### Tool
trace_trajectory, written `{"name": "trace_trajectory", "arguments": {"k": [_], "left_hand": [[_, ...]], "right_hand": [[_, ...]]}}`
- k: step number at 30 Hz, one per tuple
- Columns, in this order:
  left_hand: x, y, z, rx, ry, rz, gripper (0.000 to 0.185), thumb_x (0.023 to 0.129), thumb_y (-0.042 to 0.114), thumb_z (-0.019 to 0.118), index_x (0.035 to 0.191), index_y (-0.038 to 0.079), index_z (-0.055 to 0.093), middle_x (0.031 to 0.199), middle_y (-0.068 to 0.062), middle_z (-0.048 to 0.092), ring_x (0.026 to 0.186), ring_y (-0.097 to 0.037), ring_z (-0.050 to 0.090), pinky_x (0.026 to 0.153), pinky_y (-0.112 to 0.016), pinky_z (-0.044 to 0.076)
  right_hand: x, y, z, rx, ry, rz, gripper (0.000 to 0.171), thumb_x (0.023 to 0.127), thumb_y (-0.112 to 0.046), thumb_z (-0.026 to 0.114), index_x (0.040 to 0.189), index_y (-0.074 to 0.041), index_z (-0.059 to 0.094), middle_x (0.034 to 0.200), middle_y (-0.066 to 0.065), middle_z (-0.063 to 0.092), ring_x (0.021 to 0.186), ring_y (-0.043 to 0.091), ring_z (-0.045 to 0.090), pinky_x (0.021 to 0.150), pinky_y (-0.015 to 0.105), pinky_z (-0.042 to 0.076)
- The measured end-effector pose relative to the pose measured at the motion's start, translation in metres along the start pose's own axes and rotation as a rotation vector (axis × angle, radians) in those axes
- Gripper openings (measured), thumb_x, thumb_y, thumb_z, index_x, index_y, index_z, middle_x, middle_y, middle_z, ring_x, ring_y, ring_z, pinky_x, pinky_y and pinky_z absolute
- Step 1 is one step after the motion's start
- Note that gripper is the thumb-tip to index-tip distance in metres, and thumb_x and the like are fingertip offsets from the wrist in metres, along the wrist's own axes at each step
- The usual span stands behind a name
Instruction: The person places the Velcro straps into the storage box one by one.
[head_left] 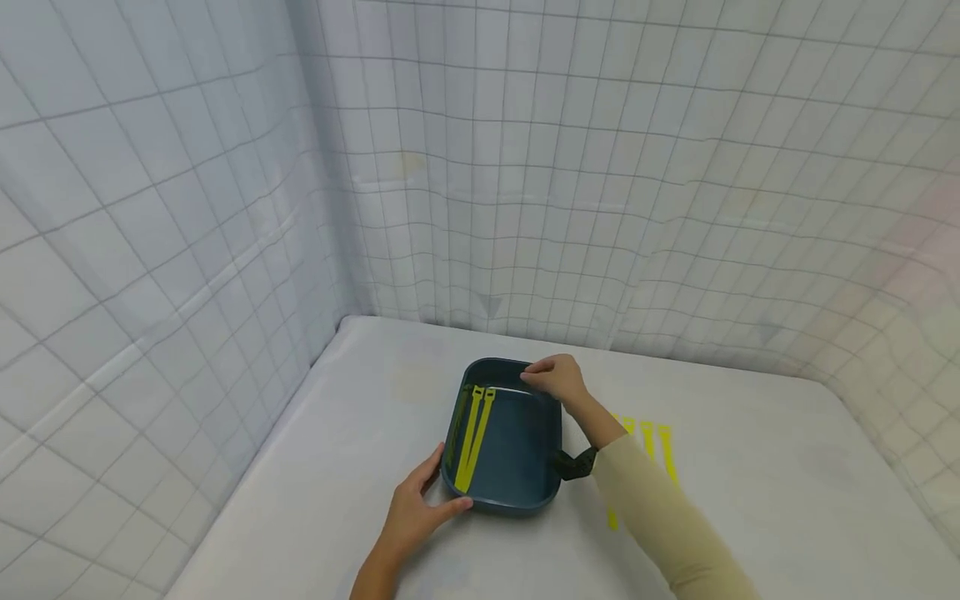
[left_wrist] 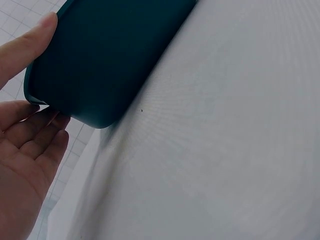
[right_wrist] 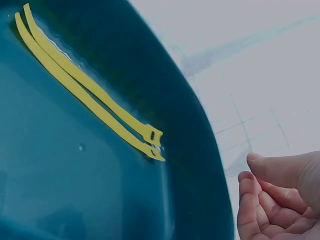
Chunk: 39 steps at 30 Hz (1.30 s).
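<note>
Dark teal tray (head_left: 517, 454) sits mid-table; left hand (head_left: 414, 510) grips its near-left corner, thumb on the rim, while right hand (head_left: 557, 377) hovers at the far rim with fingers loosely curled, holding nothing. Two yellow straps (head_left: 472, 435) already lie inside along the left wall. More yellow straps (head_left: 651, 442) remain on the white table (head_left: 750, 467) right of the tray, partly behind the sleeve, so roughly midway, I judge.

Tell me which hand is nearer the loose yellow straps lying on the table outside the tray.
Right. The right hand rests on the tray's far rim, its forearm over those straps; the left hand holds the opposite near-left corner.
</note>
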<state>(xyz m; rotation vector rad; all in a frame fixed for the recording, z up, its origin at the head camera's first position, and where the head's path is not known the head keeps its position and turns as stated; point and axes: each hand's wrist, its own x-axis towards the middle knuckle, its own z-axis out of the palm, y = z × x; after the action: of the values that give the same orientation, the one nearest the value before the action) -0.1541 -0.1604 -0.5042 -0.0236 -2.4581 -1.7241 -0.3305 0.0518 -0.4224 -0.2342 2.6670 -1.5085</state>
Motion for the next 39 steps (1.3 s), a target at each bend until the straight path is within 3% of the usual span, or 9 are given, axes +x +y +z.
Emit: {"name": "trace_trajectory", "arguments": {"k": [8, 13, 19, 33, 39], "left_hand": [[0.0, 0.001, 0.0, -0.023, -0.008, -0.03, 0.089, 0.066, 0.027, 0.083, 0.14, 0.004, 0.038, 0.141, -0.011, 0.038, 0.128, -0.026, 0.036, 0.103, -0.037, 0.034], [0.0, 0.001, 0.002, -0.026, -0.011, -0.03, 0.089, 0.066, 0.027, 0.083, 0.139, 0.003, 0.038, 0.141, -0.011, 0.038, 0.128, -0.026, 0.036, 0.103, -0.037, 0.034], [0.0, 0.0, 0.002, -0.019, -0.015, -0.028, 0.09, 0.066, 0.028, 0.083, 0.14, 0.003, 0.037, 0.141, -0.011, 0.038, 0.129, -0.025, 0.035, 0.103, -0.037, 0.034], [0.001, 0.001, 0.0, -0.029, -0.017, -0.045, 0.089, 0.067, 0.024, 0.083, 0.14, 0.004, 0.037, 0.142, -0.01, 0.037, 0.129, -0.025, 0.035, 0.103, -0.035, 0.034], [0.001, 0.0, 0.001, -0.032, -0.02, -0.044, 0.089, 0.067, 0.024, 0.083, 0.14, 0.004, 0.037, 0.142, -0.011, 0.036, 0.129, -0.026, 0.034, 0.103, -0.035, 0.034]], "right_hand": [[-0.007, 0.007, -0.021, 0.031, 0.007, -0.01, 0.022, 0.081, -0.013, 0.07, 0.095, 0.004, 0.069, 0.088, 0.012, 0.068, 0.079, 0.022, 0.064, 0.072, 0.033, 0.055], [-0.01, 0.025, -0.04, 0.095, 0.013, 0.011, 0.025, 0.084, -0.014, 0.067, 0.1, 0.005, 0.067, 0.095, 0.015, 0.067, 0.087, 0.025, 0.064, 0.081, 0.038, 0.053], [-0.013, 0.053, -0.054, 0.092, 0.023, 0.05, 0.027, 0.086, -0.014, 0.066, 0.104, 0.006, 0.064, 0.101, 0.017, 0.066, 0.091, 0.027, 0.063, 0.085, 0.04, 0.052], [-0.016, 0.099, -0.072, -0.055, 0.059, 0.115, 0.024, 0.086, -0.017, 0.066, 0.1, 0.002, 0.066, 0.103, 0.017, 0.063, 0.094, 0.029, 0.057, 0.081, 0.04, 0.049], [-0.018, 0.11, -0.082, -0.139, 0.074, 0.071, 0.021, 0.083, -0.013, 0.067, 0.095, 0.005, 0.067, 0.095, 0.017, 0.065, 0.088, 0.031, 0.059, 0.076, 0.04, 0.051]]}}
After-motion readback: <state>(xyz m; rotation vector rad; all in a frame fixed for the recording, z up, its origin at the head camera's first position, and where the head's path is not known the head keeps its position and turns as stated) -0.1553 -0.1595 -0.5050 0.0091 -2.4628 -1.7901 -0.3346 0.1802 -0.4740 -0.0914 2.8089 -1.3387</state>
